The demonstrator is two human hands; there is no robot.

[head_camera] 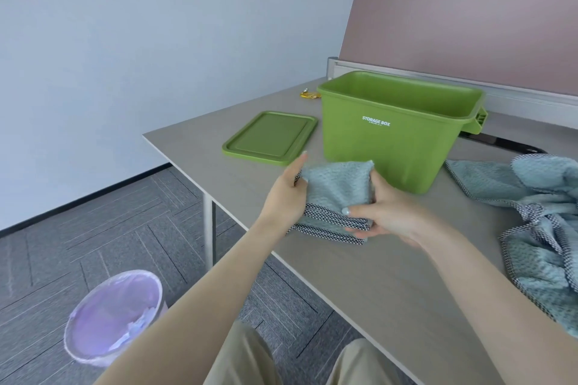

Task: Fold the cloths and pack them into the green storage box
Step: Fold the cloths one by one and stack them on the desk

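A folded light-blue cloth [336, 194] with a black-and-white checked hem is held between both hands just above the table, in front of the green storage box [387, 141]. My left hand [286, 197] grips its left edge, thumb on top. My right hand [386, 212] grips its right side, thumb across the hem. The box stands open with no lid on it; what lies at its bottom is hidden. Several unfolded blue cloths [538, 222] lie in a heap at the right.
The green lid [270, 137] lies flat left of the box. A small yellow wrapper [308, 94] sits behind it. A pink partition [469, 31] borders the grey table [359, 275] at the back. A lined waste bin [114, 316] stands on the floor at the lower left.
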